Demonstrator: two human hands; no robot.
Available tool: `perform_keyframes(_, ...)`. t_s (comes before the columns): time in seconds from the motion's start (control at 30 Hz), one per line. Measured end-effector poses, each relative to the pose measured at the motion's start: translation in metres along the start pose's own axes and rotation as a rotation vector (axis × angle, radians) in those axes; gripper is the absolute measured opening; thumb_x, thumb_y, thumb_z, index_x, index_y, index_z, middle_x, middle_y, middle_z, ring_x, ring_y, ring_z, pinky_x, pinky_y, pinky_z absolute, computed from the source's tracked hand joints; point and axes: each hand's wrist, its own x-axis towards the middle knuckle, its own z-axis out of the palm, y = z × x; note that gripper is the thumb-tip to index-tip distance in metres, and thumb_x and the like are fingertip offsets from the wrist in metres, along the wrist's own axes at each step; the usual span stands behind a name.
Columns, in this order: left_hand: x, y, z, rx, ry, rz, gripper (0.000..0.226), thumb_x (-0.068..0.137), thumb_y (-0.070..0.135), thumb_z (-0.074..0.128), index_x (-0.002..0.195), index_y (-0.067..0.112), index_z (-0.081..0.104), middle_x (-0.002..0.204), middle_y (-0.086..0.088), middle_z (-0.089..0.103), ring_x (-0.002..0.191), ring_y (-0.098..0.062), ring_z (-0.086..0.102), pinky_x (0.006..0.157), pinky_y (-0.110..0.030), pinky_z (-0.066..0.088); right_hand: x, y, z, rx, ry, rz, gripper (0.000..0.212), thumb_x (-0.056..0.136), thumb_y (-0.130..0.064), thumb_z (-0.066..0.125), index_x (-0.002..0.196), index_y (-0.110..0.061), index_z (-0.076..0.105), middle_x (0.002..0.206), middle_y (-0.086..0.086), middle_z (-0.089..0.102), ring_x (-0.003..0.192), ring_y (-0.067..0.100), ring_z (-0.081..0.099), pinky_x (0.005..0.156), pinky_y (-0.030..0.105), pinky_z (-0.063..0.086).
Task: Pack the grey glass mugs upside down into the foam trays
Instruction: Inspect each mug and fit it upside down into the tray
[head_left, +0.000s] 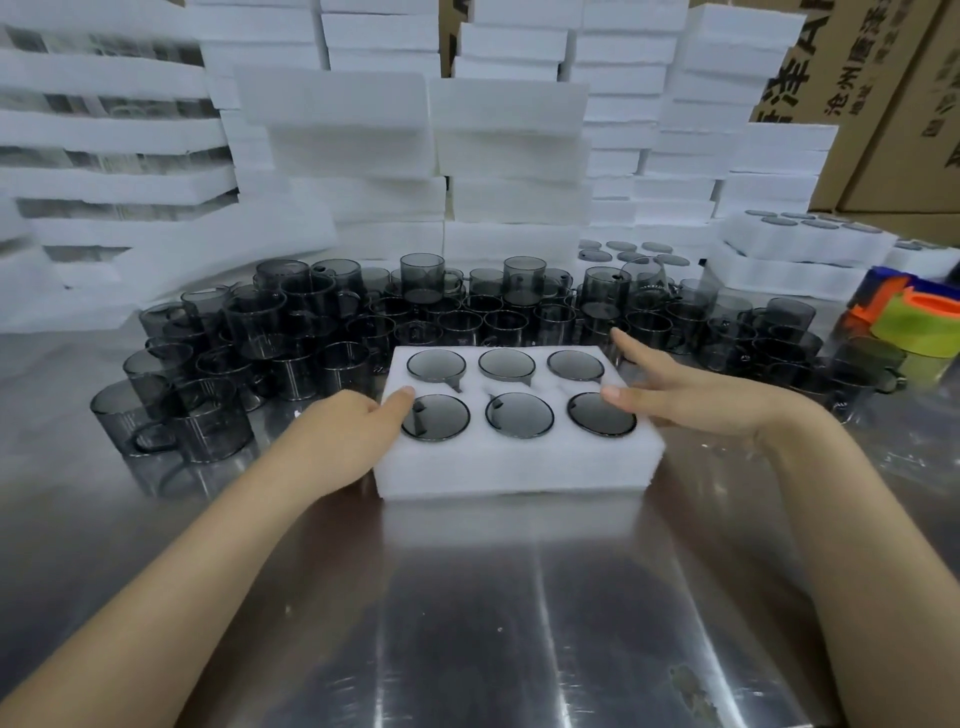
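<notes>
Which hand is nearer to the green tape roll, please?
Right. The right hand touches the foam tray at its right end, toward the tape roll; the left hand, opposite.

One foam tray (514, 467) is holding six upturned grey mugs (519, 415) (three per row); loose mugs (311, 332) behind are numbering beyond reliable count.

Bright, even light from above; wide-angle frame, soft throughout.
Steel table (519, 597) shows broad streaked glare and a pale reflection under the foam tray (514, 467) (shadows faint and soft-edged). White foam stacks (509, 156) near blown out, texture lost. Those at the left edge bow and smear; cardboard boxes (883, 104) at right lean, print blurred.
</notes>
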Motion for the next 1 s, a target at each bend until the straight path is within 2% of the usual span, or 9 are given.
perform_keyframes(0.07, -0.001, -0.001, 0.000, -0.021, -0.102, -0.006, 0.066, 0.091, 0.065, 0.035, 0.074, 0.005, 0.055, 0.072, -0.012, 0.060, 0.070, -0.026, 0.059, 0.070, -0.034, 0.043, 0.001, 0.001, 0.001, 0.015, -0.058, 0.067, 0.090, 0.063, -0.079, 0.059, 0.142, -0.060, 0.020, 0.151, -0.030, 0.024, 0.142, 0.005, 0.023, 0.118, 0.049, 0.017)
perform_keyframes(0.13, -0.001, -0.002, 0.003, -0.063, -0.152, 0.015, 0.067, 0.091, 0.064, 0.039, 0.093, 0.002, 0.064, 0.093, -0.014, 0.071, 0.086, -0.026, 0.067, 0.084, -0.036, 0.047, 0.001, -0.001, 0.007, 0.061, -0.138, 0.024, 0.052, 0.077, -0.066, 0.059, 0.126, -0.062, 0.044, 0.131, -0.036, 0.050, 0.126, -0.007, 0.045, 0.115, 0.035, 0.029)
perform_keyframes(0.23, -0.003, -0.001, 0.004, -0.114, -0.158, 0.057, 0.054, 0.093, 0.051, 0.043, 0.091, 0.000, 0.061, 0.084, -0.011, 0.068, 0.074, -0.019, 0.059, 0.071, -0.031, 0.041, 0.006, -0.006, 0.018, 0.009, -0.021, -0.060, 0.018, 0.088, -0.049, 0.060, 0.105, -0.048, 0.059, 0.108, -0.027, 0.067, 0.097, -0.011, 0.062, 0.081, 0.014, 0.047)
perform_keyframes(0.3, -0.004, -0.002, 0.005, -0.104, -0.133, 0.060, 0.051, 0.093, 0.047, 0.042, 0.087, -0.001, 0.060, 0.078, -0.011, 0.062, 0.071, -0.018, 0.054, 0.068, -0.031, 0.037, 0.010, -0.008, 0.018, -0.001, 0.113, -0.033, 0.019, 0.086, -0.046, 0.065, 0.100, -0.036, 0.056, 0.098, -0.019, 0.067, 0.084, -0.010, 0.063, 0.072, 0.015, 0.046)
perform_keyframes(0.43, -0.002, -0.004, 0.004, -0.107, -0.090, 0.086, 0.050, 0.090, 0.047, 0.041, 0.089, -0.001, 0.055, 0.080, -0.006, 0.057, 0.071, -0.022, 0.053, 0.068, -0.036, 0.040, 0.012, -0.001, 0.013, 0.020, 0.159, -0.006, 0.030, 0.088, -0.029, 0.067, 0.112, -0.023, 0.050, 0.113, 0.005, 0.061, 0.102, 0.018, 0.064, 0.087, 0.037, 0.051)
perform_keyframes(0.5, -0.001, -0.005, 0.002, -0.186, -0.083, 0.088, 0.045, 0.083, 0.049, 0.045, 0.090, 0.004, 0.050, 0.087, -0.006, 0.057, 0.075, -0.024, 0.055, 0.071, -0.040, 0.043, 0.011, 0.000, 0.012, 0.040, 0.179, -0.065, 0.031, 0.087, -0.023, 0.066, 0.113, -0.025, 0.049, 0.114, 0.004, 0.061, 0.099, 0.017, 0.065, 0.080, 0.034, 0.055)
perform_keyframes(0.73, 0.005, 0.001, -0.003, -1.037, -0.029, 0.166, 0.049, 0.080, 0.029, 0.072, 0.120, 0.032, 0.043, 0.096, 0.010, 0.070, 0.078, -0.005, 0.069, 0.052, -0.023, 0.052, 0.013, -0.001, 0.011, 0.335, 0.422, -0.446, 0.044, 0.085, -0.009, 0.069, 0.119, -0.031, 0.052, 0.112, -0.008, 0.069, 0.102, 0.012, 0.067, 0.076, 0.030, 0.057)
perform_keyframes(0.9, 0.008, -0.004, 0.004, -1.108, -0.018, 0.407, 0.063, 0.084, 0.028, 0.062, 0.142, 0.032, 0.038, 0.129, 0.009, 0.062, 0.117, -0.012, 0.061, 0.084, -0.030, 0.056, 0.017, -0.008, 0.020, 0.714, 0.308, -0.536, 0.054, 0.089, -0.013, 0.060, 0.140, -0.023, 0.045, 0.135, 0.011, 0.057, 0.120, 0.027, 0.059, 0.092, 0.042, 0.054)
perform_keyframes(1.0, 0.007, -0.007, 0.007, -1.057, -0.017, 0.500, 0.063, 0.089, 0.019, 0.057, 0.147, 0.029, 0.034, 0.142, 0.006, 0.052, 0.131, -0.016, 0.050, 0.106, -0.044, 0.043, 0.014, -0.009, 0.020, 0.727, 0.330, -0.559, 0.062, 0.084, -0.003, 0.056, 0.143, -0.017, 0.042, 0.139, 0.013, 0.053, 0.123, 0.033, 0.055, 0.095, 0.045, 0.051)
